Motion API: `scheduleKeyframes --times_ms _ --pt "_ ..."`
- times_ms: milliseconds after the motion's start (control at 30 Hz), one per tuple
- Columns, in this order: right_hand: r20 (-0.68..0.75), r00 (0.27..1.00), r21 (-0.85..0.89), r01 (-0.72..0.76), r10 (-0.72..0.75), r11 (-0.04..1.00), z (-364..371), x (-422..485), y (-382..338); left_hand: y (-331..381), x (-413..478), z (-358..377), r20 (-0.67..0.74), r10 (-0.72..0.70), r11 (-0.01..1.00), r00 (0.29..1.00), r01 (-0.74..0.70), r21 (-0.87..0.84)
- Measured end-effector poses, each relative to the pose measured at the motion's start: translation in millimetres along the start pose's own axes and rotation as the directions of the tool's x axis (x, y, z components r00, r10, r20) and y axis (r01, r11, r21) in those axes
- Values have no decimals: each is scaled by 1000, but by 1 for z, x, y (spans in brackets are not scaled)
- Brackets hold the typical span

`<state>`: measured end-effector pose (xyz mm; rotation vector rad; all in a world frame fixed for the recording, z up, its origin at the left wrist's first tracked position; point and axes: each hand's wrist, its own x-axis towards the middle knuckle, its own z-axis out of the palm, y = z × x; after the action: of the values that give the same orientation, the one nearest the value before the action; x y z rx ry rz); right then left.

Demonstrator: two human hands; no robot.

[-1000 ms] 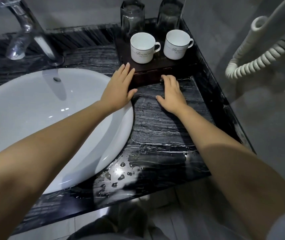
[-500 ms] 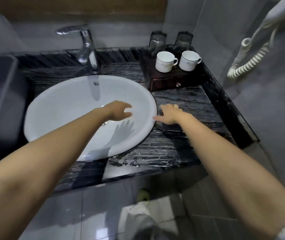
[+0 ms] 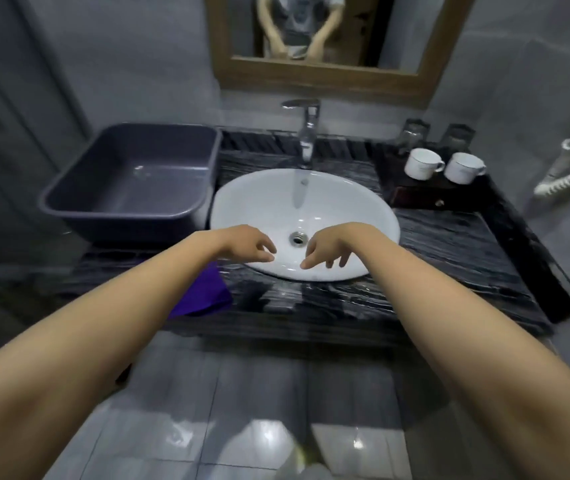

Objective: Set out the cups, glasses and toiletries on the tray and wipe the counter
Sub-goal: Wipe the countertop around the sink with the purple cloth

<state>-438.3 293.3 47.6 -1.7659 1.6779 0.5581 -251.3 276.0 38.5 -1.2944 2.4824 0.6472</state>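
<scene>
Two white cups (image 3: 423, 164) (image 3: 463, 168) stand side by side on a dark wooden tray (image 3: 422, 198) at the back right of the black marble counter (image 3: 450, 251). Behind them stand two clear glasses (image 3: 411, 136) (image 3: 456, 138). A purple cloth (image 3: 207, 292) lies on the counter's front left, partly hidden by my left forearm. My left hand (image 3: 247, 243) and my right hand (image 3: 328, 245) hover over the front of the white basin (image 3: 346, 209), fingers loosely curled and apart, holding nothing.
A grey plastic tub (image 3: 131, 178) sits on the counter left of the basin. A chrome tap (image 3: 306, 133) rises behind the basin under a wood-framed mirror (image 3: 311, 74). A white coiled cord (image 3: 567, 174) hangs on the right wall. Grey floor tiles lie below.
Both hands have drawn back from the tray's front edge to the middle, over the basin. The view has pulled back and up, bringing the tub, cloth and mirror into sight.
</scene>
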Motion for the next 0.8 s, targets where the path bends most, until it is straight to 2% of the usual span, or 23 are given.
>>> scheduleKeyframes --times_ms 200,333,433,633,800 --pt "20 972 -64 237 -236 969 6 14 -88 -60 -78 22 -74 -236 970 969 231 -78" --pt "-57 925 -223 354 -374 908 23 33 -125 -94 -102 52 -95 -394 913 914 378 -152" --pt "-115 893 -239 400 -435 885 44 56 -143 -112 -105 73 -119 -485 865 866 456 -208" --pt "-263 820 -270 443 -509 855 79 97 -159 -127 -84 105 -191 -537 830 821 475 -294" --pt "-342 784 -285 438 -518 852 99 120 -156 -138 -64 121 -279 -527 846 803 463 -265"
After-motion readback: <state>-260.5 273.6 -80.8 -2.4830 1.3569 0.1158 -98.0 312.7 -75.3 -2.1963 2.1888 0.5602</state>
